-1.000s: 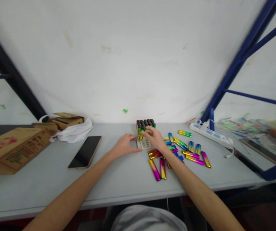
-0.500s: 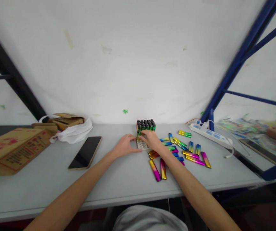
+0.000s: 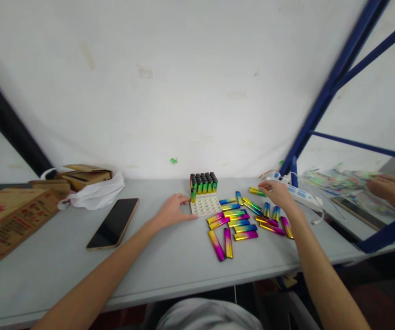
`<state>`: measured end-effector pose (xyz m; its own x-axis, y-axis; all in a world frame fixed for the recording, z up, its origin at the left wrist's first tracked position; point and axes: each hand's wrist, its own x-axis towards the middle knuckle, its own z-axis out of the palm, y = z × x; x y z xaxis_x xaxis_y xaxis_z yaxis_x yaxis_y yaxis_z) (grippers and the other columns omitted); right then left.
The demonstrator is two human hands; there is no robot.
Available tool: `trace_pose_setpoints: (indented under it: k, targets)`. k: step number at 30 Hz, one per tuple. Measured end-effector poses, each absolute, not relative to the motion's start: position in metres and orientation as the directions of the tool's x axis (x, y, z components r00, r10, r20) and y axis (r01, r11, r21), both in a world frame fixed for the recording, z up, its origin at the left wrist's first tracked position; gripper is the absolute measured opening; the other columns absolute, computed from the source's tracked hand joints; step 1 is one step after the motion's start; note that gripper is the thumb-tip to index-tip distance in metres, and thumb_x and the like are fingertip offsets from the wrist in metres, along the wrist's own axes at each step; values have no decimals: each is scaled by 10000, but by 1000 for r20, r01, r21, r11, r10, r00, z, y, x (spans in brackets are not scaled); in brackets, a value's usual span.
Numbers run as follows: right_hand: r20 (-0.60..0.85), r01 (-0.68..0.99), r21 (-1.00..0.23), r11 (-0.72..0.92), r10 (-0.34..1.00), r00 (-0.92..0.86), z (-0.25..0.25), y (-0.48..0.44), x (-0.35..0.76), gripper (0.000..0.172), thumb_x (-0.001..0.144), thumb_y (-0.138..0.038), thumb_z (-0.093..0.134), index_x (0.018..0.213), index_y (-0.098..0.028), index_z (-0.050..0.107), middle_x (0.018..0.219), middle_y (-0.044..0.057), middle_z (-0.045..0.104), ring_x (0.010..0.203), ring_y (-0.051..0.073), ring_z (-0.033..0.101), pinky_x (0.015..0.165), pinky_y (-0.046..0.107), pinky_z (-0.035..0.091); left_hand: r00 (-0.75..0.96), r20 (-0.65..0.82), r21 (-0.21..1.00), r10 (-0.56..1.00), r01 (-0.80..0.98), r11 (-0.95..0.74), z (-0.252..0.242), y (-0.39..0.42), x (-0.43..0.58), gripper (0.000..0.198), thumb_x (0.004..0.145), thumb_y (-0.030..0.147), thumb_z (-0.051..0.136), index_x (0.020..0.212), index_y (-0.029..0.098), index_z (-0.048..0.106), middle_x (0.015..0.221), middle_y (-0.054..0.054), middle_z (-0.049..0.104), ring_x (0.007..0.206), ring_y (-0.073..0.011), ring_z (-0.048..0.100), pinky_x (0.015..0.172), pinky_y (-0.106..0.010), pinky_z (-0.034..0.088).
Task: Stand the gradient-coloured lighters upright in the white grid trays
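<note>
A white tray with round holes sits mid-table, its back rows filled with several upright green lighters. My left hand rests on the table against the tray's left edge, fingers curled loosely. Several rainbow-coloured lighters lie scattered to the right of the tray. My right hand reaches out to the far right of that pile, fingers bent over a yellow-green lighter; whether it grips it is unclear.
A black phone lies left of my arm. Cardboard boxes and a white plastic bag stand at the left. A white power strip lies at the right by a blue frame post. Another person's hands work beyond it.
My right hand has left the tray and swung right to the far lighters near the power strip. The left hand stays by the tray. The view has shifted slightly.
</note>
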<state>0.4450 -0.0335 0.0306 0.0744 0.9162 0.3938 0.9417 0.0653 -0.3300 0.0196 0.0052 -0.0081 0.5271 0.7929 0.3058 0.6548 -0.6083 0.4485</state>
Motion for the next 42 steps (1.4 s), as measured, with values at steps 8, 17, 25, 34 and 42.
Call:
trace_pose_setpoints:
  k: [8,17,25,34,42]
  targets:
    - [256,980,-200,25,966,28,6,-11,473,242,873,-269,644,1041,-142,763,1097,126,754,1012,273,703,913,361,516,510,292,448,809,674,-587,-7,4,19,707,621,719,727,1087,188,740,938,-58,657,866,-243,609,784,-330,493]
    - [244,990,-92,107,966,-82,-1,-12,453,183,872,-189,597,961,-127,745,1065,173,727,1024,279,675,950,357,473,509,275,425,816,696,-578,-3,0,21,656,627,698,725,1039,188,734,865,-29,630,817,-216,584,738,-306,459]
    - [366,886,-435,163,930,8,30,-27,405,365,1005,-363,387,1170,-133,618,741,48,700,614,163,621,646,263,456,524,276,416,806,691,-591,-3,0,21,647,635,712,715,1015,189,725,866,-29,644,809,-214,588,734,-303,460]
    - [436,314,-857,409,900,16,49,-4,285,520,837,-697,567,696,-196,552,598,-24,509,580,128,452,551,255,367,536,277,407,798,687,-602,-5,2,21,634,640,705,722,994,180,725,849,-35,637,806,-219,592,728,-304,459]
    - [293,-52,-956,288,931,-218,31,-24,238,446,863,-677,561,946,-241,514,590,-76,464,469,99,416,483,233,345,553,280,403,785,674,-619,-5,2,20,643,664,704,714,1031,176,719,860,-41,635,805,-218,586,744,-310,450]
